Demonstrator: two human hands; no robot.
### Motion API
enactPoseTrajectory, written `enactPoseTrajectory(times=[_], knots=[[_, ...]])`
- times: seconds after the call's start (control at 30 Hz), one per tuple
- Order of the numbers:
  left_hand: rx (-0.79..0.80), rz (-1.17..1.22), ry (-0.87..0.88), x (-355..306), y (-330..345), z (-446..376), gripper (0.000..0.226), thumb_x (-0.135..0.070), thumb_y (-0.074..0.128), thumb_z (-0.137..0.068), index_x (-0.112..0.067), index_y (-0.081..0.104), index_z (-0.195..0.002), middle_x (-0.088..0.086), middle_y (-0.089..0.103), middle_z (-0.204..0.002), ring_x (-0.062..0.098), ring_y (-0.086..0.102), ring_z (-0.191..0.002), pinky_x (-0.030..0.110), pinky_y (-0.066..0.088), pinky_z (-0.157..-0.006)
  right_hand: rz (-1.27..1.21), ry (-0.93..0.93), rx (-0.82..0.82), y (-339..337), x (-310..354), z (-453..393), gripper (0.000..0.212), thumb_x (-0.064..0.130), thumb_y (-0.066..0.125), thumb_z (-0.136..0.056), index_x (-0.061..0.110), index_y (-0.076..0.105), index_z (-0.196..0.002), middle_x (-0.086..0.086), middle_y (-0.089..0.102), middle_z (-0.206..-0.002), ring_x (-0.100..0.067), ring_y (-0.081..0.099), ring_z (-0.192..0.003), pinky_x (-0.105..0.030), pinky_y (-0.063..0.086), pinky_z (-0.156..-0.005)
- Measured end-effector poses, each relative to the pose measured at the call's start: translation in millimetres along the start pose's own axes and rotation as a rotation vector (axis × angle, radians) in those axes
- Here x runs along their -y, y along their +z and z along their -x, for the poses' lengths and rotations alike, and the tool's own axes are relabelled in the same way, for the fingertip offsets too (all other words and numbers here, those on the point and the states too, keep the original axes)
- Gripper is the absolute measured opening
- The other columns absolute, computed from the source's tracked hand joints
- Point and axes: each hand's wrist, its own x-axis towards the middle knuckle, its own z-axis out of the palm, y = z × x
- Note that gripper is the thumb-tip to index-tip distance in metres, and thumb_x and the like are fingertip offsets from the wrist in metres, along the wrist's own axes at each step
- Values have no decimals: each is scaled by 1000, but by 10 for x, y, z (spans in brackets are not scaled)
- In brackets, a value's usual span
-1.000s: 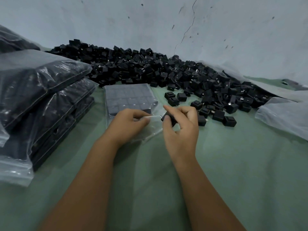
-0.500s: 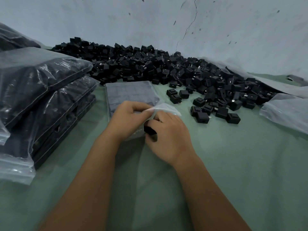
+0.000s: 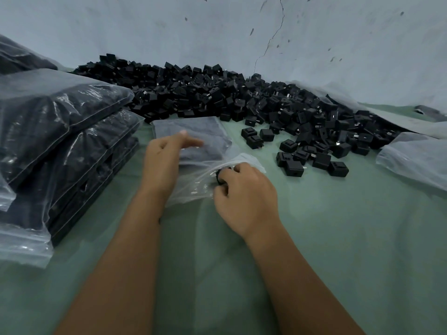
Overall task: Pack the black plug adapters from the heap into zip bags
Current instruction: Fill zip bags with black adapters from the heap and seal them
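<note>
1. Black plastic, one plug adapter (image 3: 219, 175) sits in the curled fingers of the right hand (image 3: 244, 197), at the mouth of a clear zip bag (image 3: 200, 182) lying on the green table cover (image 3: 338, 238).
2. Only a small part of that adapter shows past the fingers and the crumpled film.
3. The left hand (image 3: 164, 163) lies over the bag with its fingers stretched forward and loose; they look blurred, and whether they pinch the film cannot be told.
4. Rows of adapters already fill the far end of the bag, just beyond the left hand.
5. Behind it, the heap (image 3: 217, 95) of loose adapters runs along the pale wall (image 3: 217, 32), with a few strays scattered to the right.
6. Filled bags (image 3: 60, 131) are stacked at the left edge.
7. An empty-looking clear bag (image 3: 416, 160) lies at the right.
</note>
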Motion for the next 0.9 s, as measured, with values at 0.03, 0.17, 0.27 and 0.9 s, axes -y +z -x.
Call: enactPoseTrajectory(times=[0.03,0.17,0.27,0.9], knots=[[-92,30,-34,25,-11,-22,40,-42,43,-92,-23,76,-80,-16,75,-91,-4,65,-82,28,41,-74,-21,23,13,1,9,2,18,30,46,-81,22,62,-80,1,56,-81,-17,45,-73,-24,28,-63],[-267,86,-126,90,-31,-87,35,-31,45,-98,-24,72,-77,-16,74,-89,-5,63,-83,20,38,-73,-72,49,58,11,13,-2,19,30,46,-81,22,62,-86,2,60,-88,-18,49,-85,-26,35,-70],[-277,93,-133,91,-27,-110,31,-27,46,-96,-23,72,-80,-17,74,-88,-9,64,-83,18,39,-74,-27,20,88,16,12,-9,34,31,46,-81,24,63,-109,3,62,-102,-18,47,-98,-28,35,-84],[121,-772,176,123,140,-59,35,-30,43,-100,-28,62,-130,0,56,-141,18,29,-145,41,18,-116,222,48,187,137,276,17,44,46,32,-93,15,62,-99,-14,58,-105,-28,46,-98,-37,32,-83]])
